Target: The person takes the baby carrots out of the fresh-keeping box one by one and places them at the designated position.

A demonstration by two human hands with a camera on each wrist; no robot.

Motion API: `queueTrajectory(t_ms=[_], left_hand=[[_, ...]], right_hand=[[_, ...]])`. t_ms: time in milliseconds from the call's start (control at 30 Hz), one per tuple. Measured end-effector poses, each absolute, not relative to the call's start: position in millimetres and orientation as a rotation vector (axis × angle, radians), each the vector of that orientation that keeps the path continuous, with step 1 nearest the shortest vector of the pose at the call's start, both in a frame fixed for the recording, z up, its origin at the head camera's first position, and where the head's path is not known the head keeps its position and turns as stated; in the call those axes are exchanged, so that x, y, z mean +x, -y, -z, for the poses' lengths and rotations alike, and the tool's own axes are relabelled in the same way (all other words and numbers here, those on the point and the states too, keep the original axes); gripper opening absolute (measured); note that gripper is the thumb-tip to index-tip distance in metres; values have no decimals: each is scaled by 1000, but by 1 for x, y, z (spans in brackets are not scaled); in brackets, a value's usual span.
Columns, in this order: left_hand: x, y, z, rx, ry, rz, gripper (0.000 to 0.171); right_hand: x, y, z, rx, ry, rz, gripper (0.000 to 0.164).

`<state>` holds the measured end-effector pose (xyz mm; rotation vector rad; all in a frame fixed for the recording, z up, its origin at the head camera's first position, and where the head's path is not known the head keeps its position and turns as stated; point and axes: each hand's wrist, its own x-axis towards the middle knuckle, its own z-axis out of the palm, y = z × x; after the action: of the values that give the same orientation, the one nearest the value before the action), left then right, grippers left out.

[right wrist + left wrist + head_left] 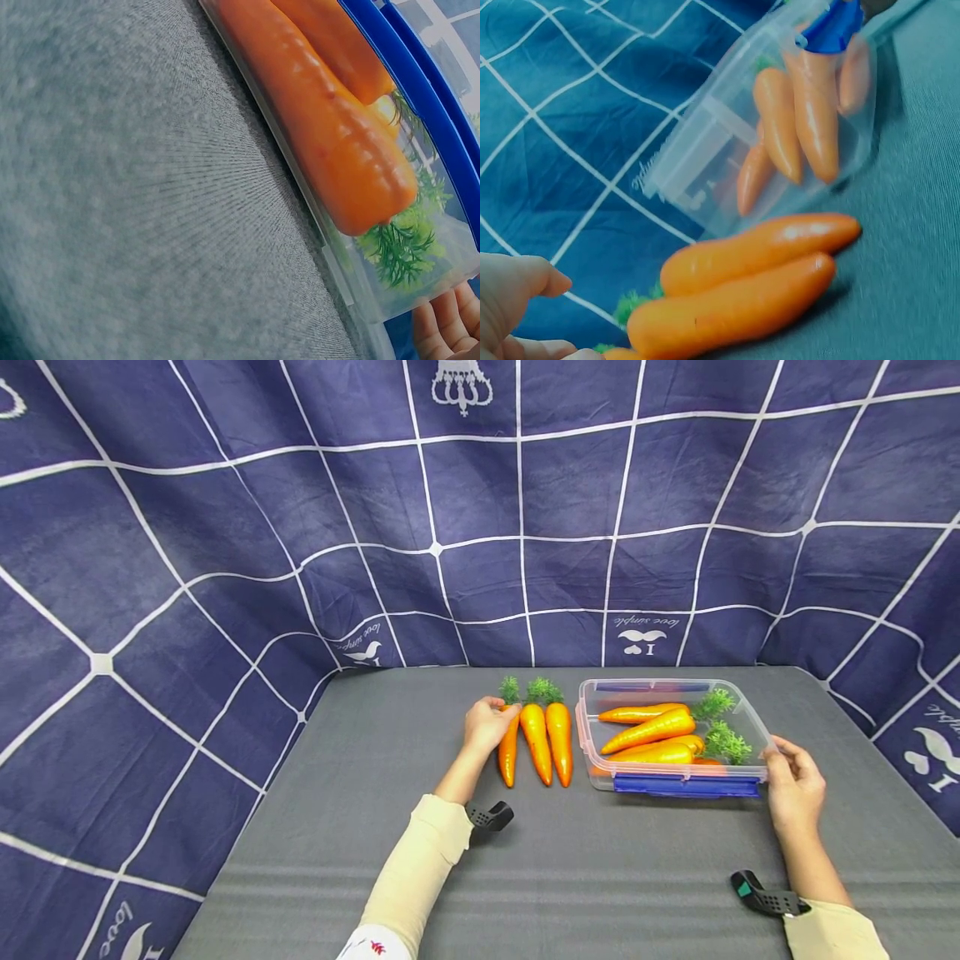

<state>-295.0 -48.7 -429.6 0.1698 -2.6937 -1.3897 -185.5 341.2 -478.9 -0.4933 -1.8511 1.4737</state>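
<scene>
My left hand is at the leafy top of the leftmost carrot. In the left wrist view, the thumb stands apart from the other fingers, and a fingertip meets the carrot cut off by the lower edge. Beside it lie a middle carrot and a right carrot, green tops away from me. My right hand grips the right end of a clear plastic box with blue latches. Several carrots lie inside, leaves towards the right; some overlap and are partly hidden.
A grey cloth covers the table. Behind and to the left hangs a blue curtain with white lines, close to the table's far edge. The box stands a short gap right of the loose carrots.
</scene>
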Motion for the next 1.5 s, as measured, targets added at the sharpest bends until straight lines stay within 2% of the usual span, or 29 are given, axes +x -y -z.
queueTrajectory(t_ms=[267, 733, 1000, 1233, 1500], left_hand=[[-299, 21, 417, 69, 2659, 1547, 39], [-296, -26, 391, -111, 2690, 1557, 38], [-291, -51, 387, -155, 2583, 1954, 32], [-292, -68, 388, -269, 2711, 1694, 37], [-289, -86, 383, -297, 2798, 1531, 35]], right_hand=[[-184, -342, 476, -475, 1845, -1492, 31], [-183, -340, 477, -500, 1853, -1480, 30], [-185, -342, 477, -503, 1835, -1501, 30], [-185, -340, 478, -510, 1836, -1502, 30], [-185, -342, 476, -495, 1832, -1521, 29]])
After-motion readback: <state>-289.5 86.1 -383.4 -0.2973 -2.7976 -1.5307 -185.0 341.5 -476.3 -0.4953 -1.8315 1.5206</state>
